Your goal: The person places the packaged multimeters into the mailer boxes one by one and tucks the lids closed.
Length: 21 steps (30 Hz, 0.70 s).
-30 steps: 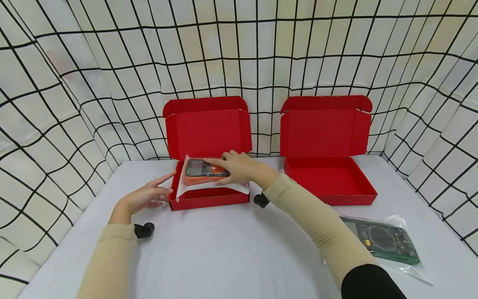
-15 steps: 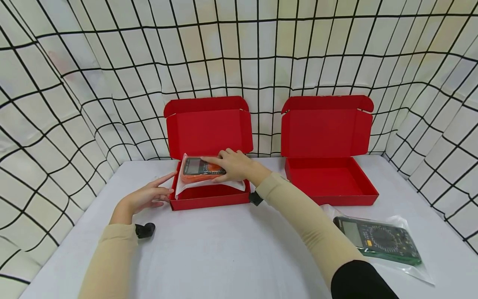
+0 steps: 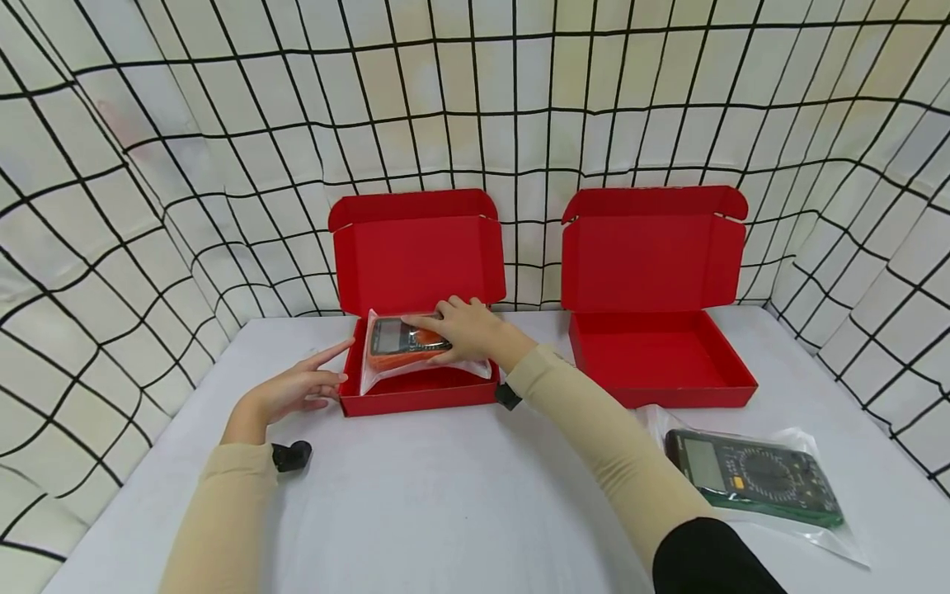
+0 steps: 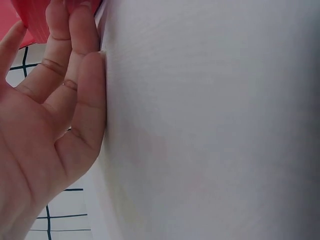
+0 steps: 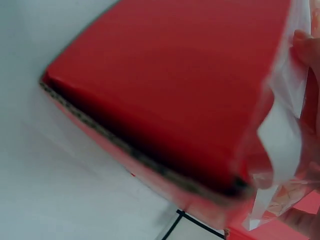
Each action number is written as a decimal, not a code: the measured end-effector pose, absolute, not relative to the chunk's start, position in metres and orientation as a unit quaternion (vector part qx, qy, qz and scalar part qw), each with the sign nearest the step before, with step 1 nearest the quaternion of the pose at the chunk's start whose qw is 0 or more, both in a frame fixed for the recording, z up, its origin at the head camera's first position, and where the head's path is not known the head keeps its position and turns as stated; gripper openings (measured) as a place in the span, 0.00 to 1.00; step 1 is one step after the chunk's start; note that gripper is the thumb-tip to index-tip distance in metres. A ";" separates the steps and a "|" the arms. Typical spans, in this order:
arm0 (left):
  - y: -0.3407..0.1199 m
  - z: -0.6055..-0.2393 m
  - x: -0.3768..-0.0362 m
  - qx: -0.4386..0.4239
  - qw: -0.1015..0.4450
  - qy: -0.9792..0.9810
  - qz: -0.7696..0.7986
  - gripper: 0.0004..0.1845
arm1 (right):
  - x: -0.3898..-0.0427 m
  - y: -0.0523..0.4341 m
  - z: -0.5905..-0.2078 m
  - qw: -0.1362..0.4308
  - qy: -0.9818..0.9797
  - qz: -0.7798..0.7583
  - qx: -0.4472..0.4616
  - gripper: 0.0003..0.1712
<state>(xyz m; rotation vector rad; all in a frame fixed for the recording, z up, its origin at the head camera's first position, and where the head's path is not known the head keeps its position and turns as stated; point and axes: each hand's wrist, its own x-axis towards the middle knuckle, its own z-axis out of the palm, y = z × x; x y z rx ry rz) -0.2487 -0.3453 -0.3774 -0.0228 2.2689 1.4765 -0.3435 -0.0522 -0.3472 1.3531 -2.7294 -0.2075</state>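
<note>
An orange multimeter [image 3: 403, 340] in a clear plastic bag lies tilted in the left red box [image 3: 416, 402], whose lid stands up behind it. My right hand [image 3: 473, 334] grips the right end of the multimeter from above, index finger stretched along its face and thumb at the front side. In the right wrist view the loose bag [image 5: 282, 140] hangs by the box's wall, with part of the right hand at the edge. My left hand [image 3: 293, 389] touches the box's left side with its fingertips, fingers extended; the left wrist view shows the little finger [image 4: 90, 95] along the white table.
Another red box [image 3: 660, 396], lid up, stands to the right with nothing in it. A dark green multimeter [image 3: 757, 478] in a clear bag lies at the table's front right, beside my right forearm. White walls with black grid lines [image 3: 512, 115] enclose the table.
The bagged orange multimeter has shifted slightly right inside the box, under my right hand. My right forearm has moved left, showing more of the green multimeter. The left hand stays at the box's side.
</note>
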 end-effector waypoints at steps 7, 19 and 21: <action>-0.347 -0.376 -0.250 -0.016 0.212 0.816 0.538 0.41 | -0.343 -0.051 -0.354 0.037 -0.894 -0.066 0.442 0.50; -0.348 -0.378 -0.250 -0.018 0.212 0.815 0.539 0.40 | -0.344 -0.049 -0.368 0.006 -0.898 -0.028 0.440 0.49; -0.348 -0.378 -0.250 -0.019 0.212 0.816 0.537 0.40 | -0.344 -0.049 -0.372 0.001 -0.898 -0.022 0.439 0.49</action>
